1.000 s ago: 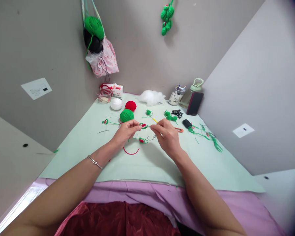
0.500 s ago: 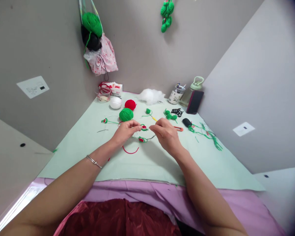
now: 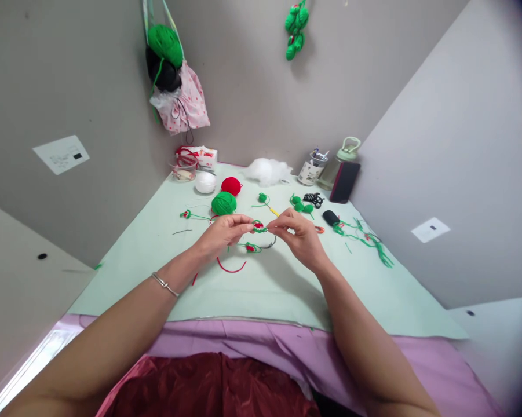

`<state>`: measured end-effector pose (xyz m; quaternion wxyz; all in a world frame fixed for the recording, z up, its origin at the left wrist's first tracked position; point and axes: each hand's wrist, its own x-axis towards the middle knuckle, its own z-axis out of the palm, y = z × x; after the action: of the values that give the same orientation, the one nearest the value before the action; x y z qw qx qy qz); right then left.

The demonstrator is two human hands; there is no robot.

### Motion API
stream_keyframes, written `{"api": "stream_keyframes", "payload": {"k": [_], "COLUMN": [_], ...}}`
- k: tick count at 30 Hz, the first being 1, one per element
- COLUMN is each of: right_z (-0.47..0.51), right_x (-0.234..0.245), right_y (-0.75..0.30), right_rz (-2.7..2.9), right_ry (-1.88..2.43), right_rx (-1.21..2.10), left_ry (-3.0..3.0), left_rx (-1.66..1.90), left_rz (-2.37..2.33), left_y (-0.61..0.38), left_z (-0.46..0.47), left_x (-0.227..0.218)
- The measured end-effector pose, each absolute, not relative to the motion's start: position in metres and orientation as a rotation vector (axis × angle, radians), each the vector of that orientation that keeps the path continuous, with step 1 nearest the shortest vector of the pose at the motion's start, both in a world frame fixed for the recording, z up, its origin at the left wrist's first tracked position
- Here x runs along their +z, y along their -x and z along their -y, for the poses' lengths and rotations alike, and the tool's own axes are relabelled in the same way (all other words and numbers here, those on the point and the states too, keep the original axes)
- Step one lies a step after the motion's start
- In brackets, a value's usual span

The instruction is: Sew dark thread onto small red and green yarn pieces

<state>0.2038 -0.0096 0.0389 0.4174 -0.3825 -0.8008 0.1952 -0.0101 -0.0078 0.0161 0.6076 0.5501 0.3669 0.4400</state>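
Note:
A small crocheted piece (image 3: 259, 226) in red, green and white is pinched between the thumb and fingers of my left hand (image 3: 230, 227). At its right end, my right hand (image 3: 299, 234) closes in a pinch; what lies between those fingertips is too small to make out. Below both hands, a second red and green crocheted piece (image 3: 251, 247) lies on the table with green yarn about it. A thin dark strand (image 3: 269, 243) curves beside it. Just beyond my right hand lies a yellow-handled crochet hook (image 3: 273, 212), partly covered by the fingers.
Green (image 3: 223, 203), red (image 3: 231, 186) and white (image 3: 205, 182) yarn balls sit beyond my left hand. White stuffing (image 3: 268, 172) lies at the back. Small green balls (image 3: 302, 204), a black claw clip (image 3: 313, 199), yarn scraps (image 3: 376, 243), a phone (image 3: 345, 181) and a bottle (image 3: 330, 174) stand or lie rightward.
The crocheted piece has shifted slightly right and tilted to show more of its red and white face. My right fingertips have come in against its right end, closing the small gap.

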Motion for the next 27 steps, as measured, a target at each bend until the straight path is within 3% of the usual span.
{"api": "stream_keyframes", "payload": {"k": [19,27], "right_z": [0.009,0.02], "right_x": [0.023,0.02], "right_y": [-0.191,-0.178], "right_rz": [1.811,2.215], "right_ry": [1.056,0.992], "right_rx": [0.613,0.006], "left_ry": [-1.182,-1.329], "left_rx": [1.081,1.144], "left_rz": [-0.878,-0.931], "left_y": [0.0,-0.001], "left_z": [0.014,0.014], "left_x": [0.02,0.009]}}
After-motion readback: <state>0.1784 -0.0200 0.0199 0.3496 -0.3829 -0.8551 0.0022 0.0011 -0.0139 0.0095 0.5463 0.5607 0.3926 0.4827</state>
